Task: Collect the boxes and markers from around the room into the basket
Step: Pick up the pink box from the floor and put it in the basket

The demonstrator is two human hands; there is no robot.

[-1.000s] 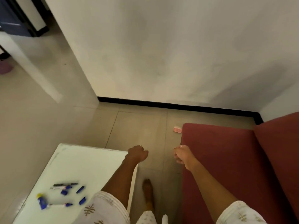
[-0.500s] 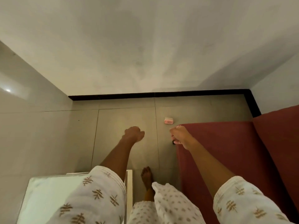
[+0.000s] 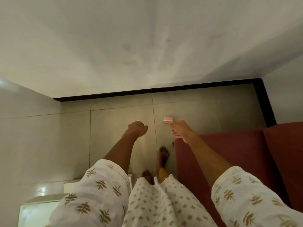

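Item: small pink box (image 3: 167, 120), lying flat on the grey tiled floor (image 3: 114, 128) near the black skirting board (image 3: 147, 93), just off the front corner of the red sofa (image 3: 237, 153).

Right hand (image 3: 180, 131): stretched forward, its knuckles appearing next to the box in the frame; fingers curled under; whether they held anything could not be told. Left hand (image 3: 136, 128): fingers closed into a loose fist, nothing visible in it. A ring showed on each hand.

Basket: not in view. Markers: not in view.

Risks, as judged: the box sat low and close to the sofa corner, so a hurried reach might nudge it under the sofa or against the wall; bending in a narrow gap with bare feet (image 3: 163, 154) on glossy tile could cost balance; the white table (image 3: 41, 208) edge stood close behind the left leg.

Surface and room: large matt-grey tiles with thin joints, pale walls (image 3: 147, 46), dim warm light, a bright reflection on the table top.
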